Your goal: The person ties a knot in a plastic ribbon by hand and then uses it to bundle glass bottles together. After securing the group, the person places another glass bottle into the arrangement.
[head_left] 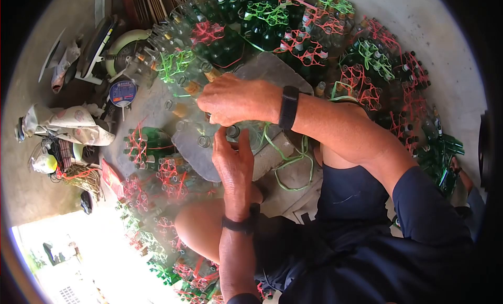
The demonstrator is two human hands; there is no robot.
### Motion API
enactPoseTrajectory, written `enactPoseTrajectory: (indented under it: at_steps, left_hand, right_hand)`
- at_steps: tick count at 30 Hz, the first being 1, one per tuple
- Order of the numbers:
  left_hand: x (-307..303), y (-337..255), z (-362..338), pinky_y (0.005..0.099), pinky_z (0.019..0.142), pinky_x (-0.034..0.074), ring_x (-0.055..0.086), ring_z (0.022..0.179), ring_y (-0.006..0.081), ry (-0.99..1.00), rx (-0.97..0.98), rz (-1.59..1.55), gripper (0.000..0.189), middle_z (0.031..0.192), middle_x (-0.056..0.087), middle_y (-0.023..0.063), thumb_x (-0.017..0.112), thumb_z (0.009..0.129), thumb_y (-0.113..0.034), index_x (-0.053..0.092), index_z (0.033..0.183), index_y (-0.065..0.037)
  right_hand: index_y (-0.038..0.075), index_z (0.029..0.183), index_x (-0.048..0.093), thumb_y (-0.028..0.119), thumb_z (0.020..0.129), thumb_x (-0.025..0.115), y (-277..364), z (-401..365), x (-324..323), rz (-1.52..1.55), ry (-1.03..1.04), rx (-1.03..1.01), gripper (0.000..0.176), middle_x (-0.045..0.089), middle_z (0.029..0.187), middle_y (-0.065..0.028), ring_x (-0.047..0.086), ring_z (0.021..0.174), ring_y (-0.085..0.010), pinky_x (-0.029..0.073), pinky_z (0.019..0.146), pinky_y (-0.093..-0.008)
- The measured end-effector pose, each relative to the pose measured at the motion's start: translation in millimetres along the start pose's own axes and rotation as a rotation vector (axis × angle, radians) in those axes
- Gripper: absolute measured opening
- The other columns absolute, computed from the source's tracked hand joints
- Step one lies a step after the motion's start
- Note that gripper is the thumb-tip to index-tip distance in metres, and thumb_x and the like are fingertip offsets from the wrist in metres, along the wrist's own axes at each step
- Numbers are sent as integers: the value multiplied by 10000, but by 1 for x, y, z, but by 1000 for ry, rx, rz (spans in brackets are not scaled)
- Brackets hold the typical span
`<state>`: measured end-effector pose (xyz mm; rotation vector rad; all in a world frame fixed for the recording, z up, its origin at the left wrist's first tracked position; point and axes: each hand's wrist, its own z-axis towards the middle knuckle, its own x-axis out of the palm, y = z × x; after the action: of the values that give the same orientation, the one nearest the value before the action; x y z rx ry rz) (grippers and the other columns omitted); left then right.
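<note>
Several clear glass bottles stand in a group on a grey stone slab [196, 160] in front of me. My left hand [234, 160] has its thumb and fingers curled round the neck of a clear glass bottle [233, 131]. Just beside that hand is the open mouth of another clear bottle [204, 141]. Above them my right hand [230, 101] is closed, its fingers bent down among the bottle necks; what it grips is hidden beneath it. Bottles with gold neck labels [189, 86] stand close to its knuckles. A loop of green plastic string [293, 186] lies right of the slab.
Bundles of green bottles [264, 21] tied with red and green string curve around the slab. On the left are a blue round fan [123, 93], a white sack [78, 123] and a bundle of straw [84, 181]. Another person's arm [463, 175] shows at far right.
</note>
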<state>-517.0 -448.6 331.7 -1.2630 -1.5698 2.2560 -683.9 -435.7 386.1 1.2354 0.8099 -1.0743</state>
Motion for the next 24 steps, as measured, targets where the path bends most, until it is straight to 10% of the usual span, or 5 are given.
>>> enactPoseTrajectory:
  at_steps: [4, 13, 24]
  left_hand:
    - [2, 0, 0, 332, 596, 511, 654, 630, 179, -46, 69, -29, 413, 892, 700, 153, 726, 920, -186, 594, 1242, 36]
    - [-4, -17, -4, 327, 629, 532, 670, 667, 208, -80, 155, 60, 475, 1146, 678, 185, 737, 898, -141, 563, 1289, 65]
    - [-16, -39, -4, 283, 545, 383, 462, 594, 121, -326, 338, 141, 286, 992, 687, 68, 774, 861, -71, 707, 1137, -39]
  right_hand:
    - [-27, 751, 675, 195, 762, 721, -2, -2, -3, 0, -39, -57, 227, 699, 789, -220, 709, 791, -395, 541, 700, -506]
    - [-26, 828, 683, 227, 840, 673, -3, 3, -18, 110, 23, 29, 254, 702, 790, -232, 701, 784, -428, 551, 694, -517]
    - [-31, 776, 631, 182, 880, 632, -76, -36, -125, 34, -78, 210, 238, 614, 626, -152, 618, 607, -333, 483, 605, -440]
